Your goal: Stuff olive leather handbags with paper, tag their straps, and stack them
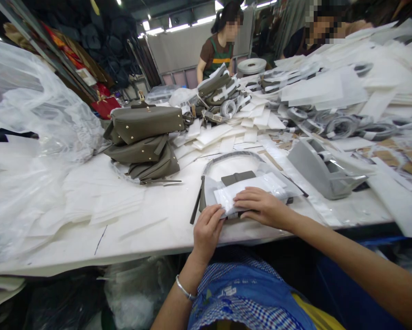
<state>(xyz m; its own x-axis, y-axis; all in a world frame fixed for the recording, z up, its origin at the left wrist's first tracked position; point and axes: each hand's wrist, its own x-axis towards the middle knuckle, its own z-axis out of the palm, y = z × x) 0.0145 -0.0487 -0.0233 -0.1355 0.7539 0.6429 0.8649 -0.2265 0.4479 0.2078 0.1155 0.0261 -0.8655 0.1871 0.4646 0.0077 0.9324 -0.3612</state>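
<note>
Olive bag (238,178): on the tabletop (147,240) near its front edge, mostly under white wrapping (249,189), between the bag stack (147,123) and the grey dispenser (314,169).
Left hand (206,231): fingers bunched at the wrapping's near corner; whether they pinch it, I cannot tell.
Right hand (262,208): fingers extended, loosely spread over the wrapping, closed around nothing.
Wrapping risk: the thin sheets could crease or slip askew if the hands press unevenly.
Strap (233,154): looped beyond the bag; it could snag loose paper if dragged.
Bag stack: slumped layers look likely to slide if bumped.
Front edge: a hard pull nearer could tip the bag off.
</note>
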